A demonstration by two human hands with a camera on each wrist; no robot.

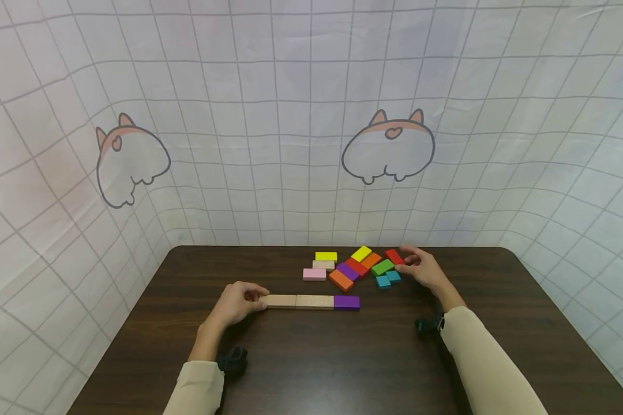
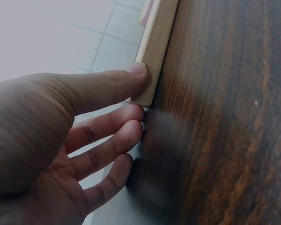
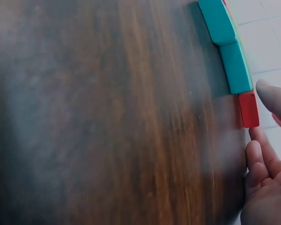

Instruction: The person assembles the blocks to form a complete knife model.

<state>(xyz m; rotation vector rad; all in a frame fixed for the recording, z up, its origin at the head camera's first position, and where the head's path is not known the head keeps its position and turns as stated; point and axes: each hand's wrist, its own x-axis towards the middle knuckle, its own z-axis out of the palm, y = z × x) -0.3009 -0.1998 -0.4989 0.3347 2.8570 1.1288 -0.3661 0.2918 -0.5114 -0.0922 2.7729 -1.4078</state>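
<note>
My left hand (image 1: 237, 304) holds the left end of a plain wooden block (image 1: 281, 301). In the left wrist view the thumb (image 2: 138, 70) lies on the block's side, with the other fingers curled by its end. That block is in a straight row with a second plain wooden block (image 1: 314, 302) and a purple block (image 1: 346, 302). My right hand (image 1: 422, 266) is around a red block (image 1: 394, 257) at the right of a loose cluster. The right wrist view shows the thumb (image 3: 274, 98) a little off this red block, with fingertips near its end.
Left of the cluster lie a yellow block (image 1: 326, 256), a pale block (image 1: 323, 265) and a pink block (image 1: 314, 275). A green block (image 1: 382, 267) and two blue blocks (image 1: 383, 282) are beside the right hand. A gridded cloth (image 1: 270, 213) hangs behind the dark table (image 1: 311, 351).
</note>
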